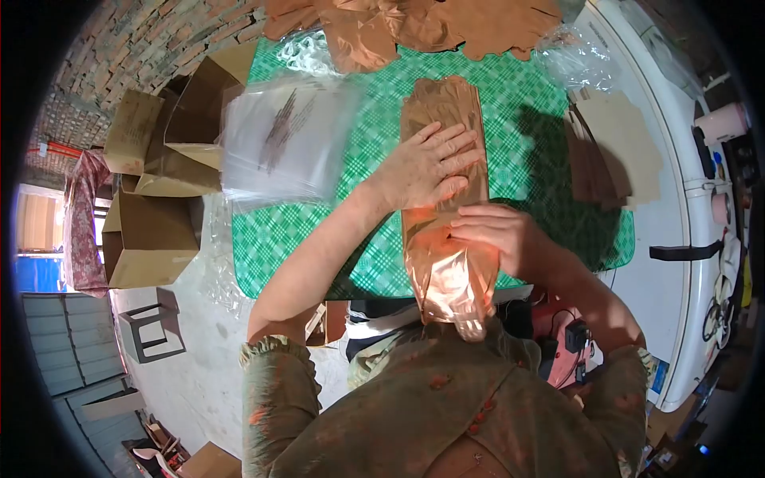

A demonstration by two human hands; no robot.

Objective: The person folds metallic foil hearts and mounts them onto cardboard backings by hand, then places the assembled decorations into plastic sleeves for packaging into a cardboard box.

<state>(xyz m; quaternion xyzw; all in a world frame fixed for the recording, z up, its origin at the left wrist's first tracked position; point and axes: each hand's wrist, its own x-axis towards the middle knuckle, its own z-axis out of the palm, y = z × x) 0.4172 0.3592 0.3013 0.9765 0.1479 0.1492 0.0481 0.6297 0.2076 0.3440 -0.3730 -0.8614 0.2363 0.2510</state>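
Observation:
A long, shiny copper-coloured foil piece (441,103), narrow and wrinkled, lies lengthwise on the green checked tablecloth (374,119). Its near end hangs over the table edge towards my body and catches bright light. My left hand (434,163) rests flat on its upper half, fingers spread a little. Lower down, my right hand (502,235) lies across its right side with the fingers stretched out; the thumb is hidden. To the left of the foil is a stack of clear plastic sleeves (279,135).
More copper foil (446,28) is heaped at the far edge, beside white cord (309,54) and clear plastic wrap (575,57). Brown card pieces (617,147) lie at the right, next to a white surface (665,191). Open cardboard boxes (151,231) and a grey stool (151,327) stand left.

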